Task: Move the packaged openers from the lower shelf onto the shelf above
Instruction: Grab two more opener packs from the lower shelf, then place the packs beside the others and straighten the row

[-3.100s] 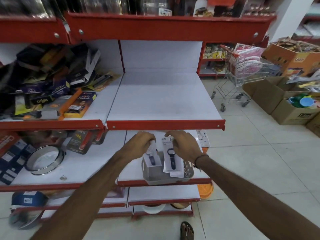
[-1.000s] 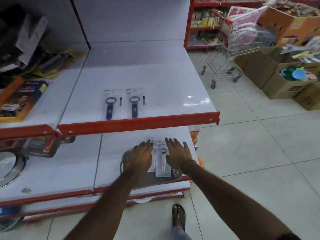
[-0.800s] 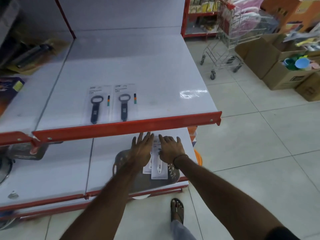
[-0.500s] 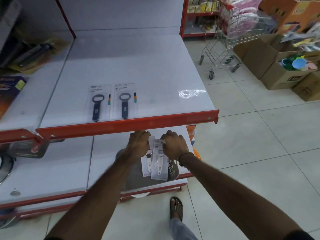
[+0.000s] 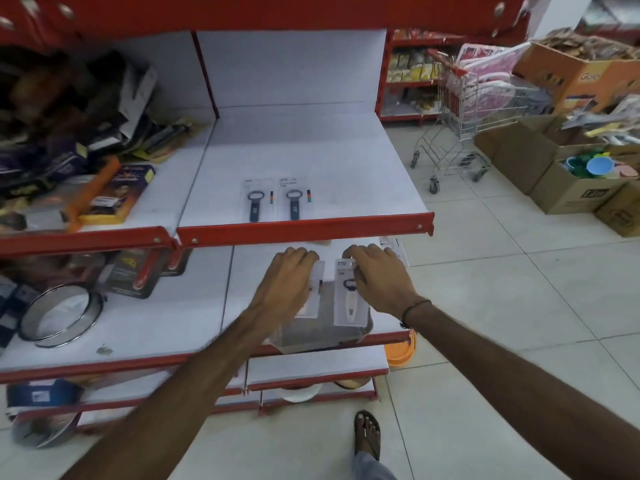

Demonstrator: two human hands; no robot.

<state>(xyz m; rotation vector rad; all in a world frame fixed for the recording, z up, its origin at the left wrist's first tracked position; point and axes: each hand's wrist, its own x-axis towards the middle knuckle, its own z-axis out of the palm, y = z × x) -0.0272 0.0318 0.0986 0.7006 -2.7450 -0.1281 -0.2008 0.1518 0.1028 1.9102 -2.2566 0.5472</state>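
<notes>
Two packaged openers with dark handles, one (image 5: pixel 255 199) and another (image 5: pixel 295 198), lie side by side near the front of the upper white shelf (image 5: pixel 346 174). Below, a grey basket (image 5: pixel 311 336) sits at the front of the lower shelf (image 5: pixel 249 271). My left hand (image 5: pixel 287 282) is closed on the top of a white opener pack (image 5: pixel 313 299), mostly hidden behind the hand. My right hand (image 5: pixel 377 275) pinches the top of a second pack (image 5: pixel 348 297) with a white-handled opener. Both packs hang upright over the basket, just under the upper shelf's red lip (image 5: pixel 304 228).
Boxed goods (image 5: pixel 114 195) crowd the upper left shelf. A round metal sieve (image 5: pixel 60 315) and carded tools (image 5: pixel 138 275) lie lower left. A shopping trolley (image 5: pixel 464 109) and cardboard boxes (image 5: pixel 568 188) stand on the tiled floor at right. My sandalled foot (image 5: pixel 367 434) is below.
My hands went from flat on the packs in the basket to gripping one pack each and lifting them upright. The view tilted up.
</notes>
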